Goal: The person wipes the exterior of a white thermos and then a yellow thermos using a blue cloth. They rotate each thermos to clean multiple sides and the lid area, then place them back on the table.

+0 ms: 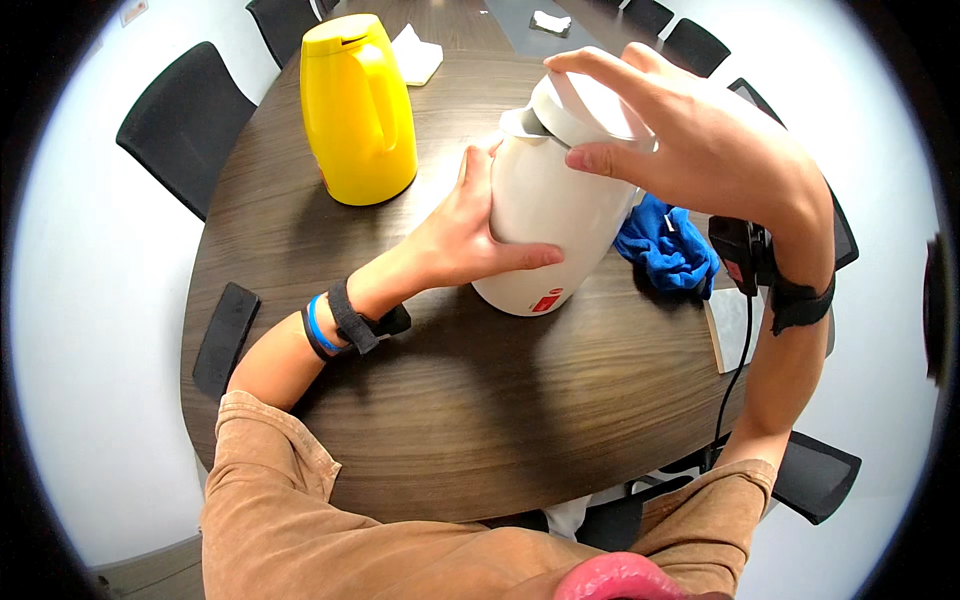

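Note:
A white thermos jug [540, 220] stands on the wooden table in front of me, with a small red label low on its side. My left hand [470, 230] is wrapped round the jug's body from the left, its thumb across the front. Over the top, my right hand [680, 130] grips the jug's white lid [580, 110] with the thumb at the near side and the fingers at the far side. The lid sits at the mouth beside the spout; whether it is loose, I cannot tell.
To the left stands a yellow thermos jug [350, 120], with white paper [417, 55] behind it. A blue cloth [668, 250] lies crumpled to the right, near a flat pale-edged item [732, 325]. A black phone-like slab [226, 335] rests at the table's left edge. Black chairs [185, 120] surround the table.

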The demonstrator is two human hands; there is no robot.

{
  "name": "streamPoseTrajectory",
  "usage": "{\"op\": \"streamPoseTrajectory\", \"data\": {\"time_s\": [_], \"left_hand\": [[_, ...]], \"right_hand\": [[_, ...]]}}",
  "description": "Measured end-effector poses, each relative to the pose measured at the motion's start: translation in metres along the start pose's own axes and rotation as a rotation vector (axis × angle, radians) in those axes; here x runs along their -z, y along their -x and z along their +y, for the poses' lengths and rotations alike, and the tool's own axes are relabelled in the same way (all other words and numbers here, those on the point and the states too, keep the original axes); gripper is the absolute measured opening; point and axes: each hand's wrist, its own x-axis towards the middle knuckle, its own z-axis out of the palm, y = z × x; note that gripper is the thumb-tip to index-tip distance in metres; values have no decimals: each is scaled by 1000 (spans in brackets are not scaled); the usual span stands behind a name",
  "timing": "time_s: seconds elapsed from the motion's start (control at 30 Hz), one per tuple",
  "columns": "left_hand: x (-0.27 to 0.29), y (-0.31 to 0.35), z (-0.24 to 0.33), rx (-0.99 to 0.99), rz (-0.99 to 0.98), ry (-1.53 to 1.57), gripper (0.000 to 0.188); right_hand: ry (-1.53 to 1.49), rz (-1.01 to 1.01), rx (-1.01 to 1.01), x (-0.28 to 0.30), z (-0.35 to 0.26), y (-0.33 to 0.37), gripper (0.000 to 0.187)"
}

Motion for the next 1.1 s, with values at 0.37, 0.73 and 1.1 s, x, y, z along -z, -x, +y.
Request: {"op": "streamPoseTrajectory", "data": {"time_s": [0.37,0.73,1.1], "left_hand": [[-1,-1,-3,-21,12,0,121],[-1,0,2,26,1,70,122],[-1,0,2,1,8,-8,118]], "right_hand": [[-205,-133,319,2,43,-23,66],[-152,-168,244,16,21,-28,68],[25,-92,-5,12,-3,-27,84]]}}
